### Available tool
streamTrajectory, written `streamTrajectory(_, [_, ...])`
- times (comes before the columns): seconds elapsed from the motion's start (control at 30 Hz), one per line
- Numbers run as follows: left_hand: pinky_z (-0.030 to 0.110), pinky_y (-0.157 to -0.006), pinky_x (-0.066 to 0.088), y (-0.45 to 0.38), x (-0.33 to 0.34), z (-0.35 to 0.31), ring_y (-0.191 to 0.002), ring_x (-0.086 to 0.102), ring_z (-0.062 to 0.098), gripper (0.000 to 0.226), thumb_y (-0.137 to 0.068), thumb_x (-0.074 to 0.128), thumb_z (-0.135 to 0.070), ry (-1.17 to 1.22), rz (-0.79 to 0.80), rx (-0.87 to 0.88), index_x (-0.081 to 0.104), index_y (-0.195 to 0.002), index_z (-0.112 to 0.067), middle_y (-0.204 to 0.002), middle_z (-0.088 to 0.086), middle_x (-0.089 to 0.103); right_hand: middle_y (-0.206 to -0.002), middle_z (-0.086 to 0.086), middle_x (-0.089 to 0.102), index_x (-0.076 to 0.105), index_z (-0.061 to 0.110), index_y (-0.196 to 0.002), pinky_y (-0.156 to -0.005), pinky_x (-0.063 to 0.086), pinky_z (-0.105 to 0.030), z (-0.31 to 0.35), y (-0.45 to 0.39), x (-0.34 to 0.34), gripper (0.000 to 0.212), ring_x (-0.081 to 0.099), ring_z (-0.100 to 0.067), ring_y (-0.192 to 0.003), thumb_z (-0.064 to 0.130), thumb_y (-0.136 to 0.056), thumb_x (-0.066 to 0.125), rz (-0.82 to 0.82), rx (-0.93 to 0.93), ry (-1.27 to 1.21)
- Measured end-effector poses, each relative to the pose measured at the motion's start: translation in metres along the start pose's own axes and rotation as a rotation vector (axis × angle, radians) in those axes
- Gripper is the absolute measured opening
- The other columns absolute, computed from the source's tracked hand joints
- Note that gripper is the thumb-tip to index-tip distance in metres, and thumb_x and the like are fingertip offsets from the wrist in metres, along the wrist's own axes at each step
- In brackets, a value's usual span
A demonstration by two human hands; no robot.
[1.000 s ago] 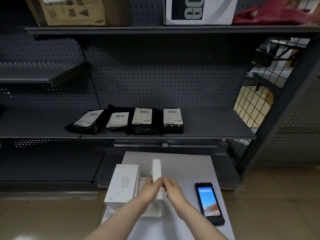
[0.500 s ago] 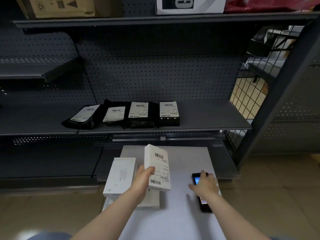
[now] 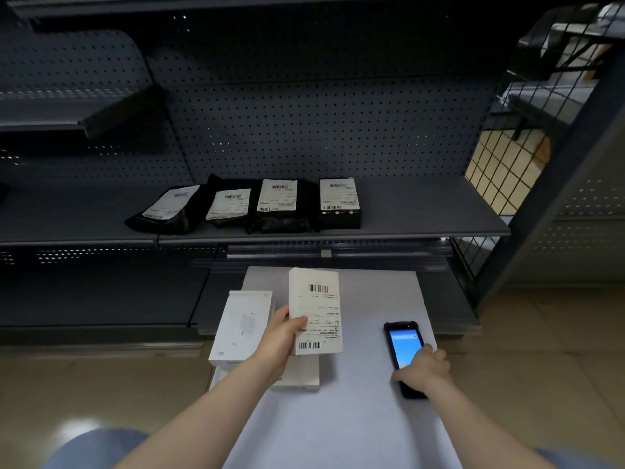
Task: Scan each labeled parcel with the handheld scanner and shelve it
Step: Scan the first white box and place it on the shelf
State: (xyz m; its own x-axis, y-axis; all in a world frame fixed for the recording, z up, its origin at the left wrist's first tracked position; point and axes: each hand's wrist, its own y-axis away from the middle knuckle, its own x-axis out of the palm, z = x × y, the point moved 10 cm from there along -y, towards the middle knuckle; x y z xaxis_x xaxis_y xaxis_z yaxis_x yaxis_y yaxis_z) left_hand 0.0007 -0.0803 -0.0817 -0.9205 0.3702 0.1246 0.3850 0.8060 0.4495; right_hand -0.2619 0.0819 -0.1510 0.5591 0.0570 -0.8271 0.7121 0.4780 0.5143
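Parcel up in one hand, scanner under the other

Left hand has its grip clamped on the lower left edge of a white labeled parcel, thumb on the label face, holding it upright and lifted off the white tabletop. Label faces the camera, one barcode near the top and another at the bottom.

Taking that parcel as the landmark: the handheld scanner lies flat on the tabletop off to its right, well apart, screen lit blue. Right hand grips the scanner's near end, fingers wrapped around both sides. Just left of the parcel sits another white box, stacked on something white I can't make out. A flat white box lies on the tabletop right below the held parcel.

Beyond it, on the grey shelf, four black parcels with white labels sit in a row.
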Motion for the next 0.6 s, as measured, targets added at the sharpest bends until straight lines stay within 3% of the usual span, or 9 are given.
streamTrajectory(0.07, [0.036, -0.069, 0.057, 0.002, -0.001, -0.003, -0.098, 0.070, 0.027, 0.027, -0.095, 0.049, -0.003, -0.018, -0.005, 0.008, 0.058, -0.118, -0.012, -0.113, 0.009, 0.072, -0.132, -0.012, 0.035, 0.031, 0.007, -0.139, -0.090, 0.047, -0.032, 0.000, 0.003, -0.004, 0.093, 0.039, -0.027, -0.123, 0.046, -0.068, 0.077, -0.012, 0.007, -0.008])
streamTrajectory(0.23, [0.050, -0.085, 0.057, 0.002, -0.010, -0.014, -0.101, 0.069, 0.030, 0.026, -0.093, 0.051, 0.001, -0.041, -0.038, 0.036, 0.056, -0.117, -0.008, -0.115, 0.012, 0.070, -0.131, -0.014, 0.036, 0.033, 0.008, -0.138, -0.086, 0.049, -0.029, 0.001, 0.013, -0.014, 0.090, 0.046, -0.029, -0.118, 0.039, -0.066, 0.076, 0.048, 0.020, -0.076])
streamTrajectory(0.37, [0.033, -0.066, 0.059, 0.008, -0.012, -0.034, -0.097, 0.069, 0.025, 0.025, -0.093, 0.051, 0.002, -0.065, -0.058, 0.089, 0.055, -0.115, -0.008, -0.112, 0.009, 0.069, -0.136, -0.014, 0.031, 0.018, 0.020, -0.149, -0.084, 0.048, -0.030, 0.019, 0.024, -0.027, 0.104, 0.044, -0.031, -0.121, 0.031, -0.064, 0.078, 0.117, -0.063, -0.151])
streamTrajectory(0.5, [0.043, -0.084, 0.056, 0.009, -0.017, -0.053, -0.103, 0.066, 0.027, 0.024, -0.092, 0.054, 0.001, -0.143, -0.087, 0.127, 0.054, -0.110, -0.014, -0.116, 0.010, 0.067, -0.125, -0.009, 0.045, 0.041, 0.018, -0.134, -0.083, 0.053, -0.031, 0.051, 0.041, -0.054, 0.093, 0.051, -0.026, -0.112, 0.035, -0.051, 0.078, 0.106, -0.164, -0.148])
streamTrajectory(0.6, [0.043, -0.085, 0.055, 0.009, -0.021, -0.063, -0.106, 0.064, 0.030, 0.031, -0.090, 0.055, 0.003, -0.170, -0.107, 0.141, 0.053, -0.118, -0.010, -0.120, 0.013, 0.065, -0.117, -0.007, 0.058, 0.055, 0.015, -0.114, -0.081, 0.059, -0.037, 0.076, 0.049, -0.070, 0.089, 0.061, -0.024, -0.101, 0.042, -0.032, 0.077, 0.113, -0.245, -0.205])
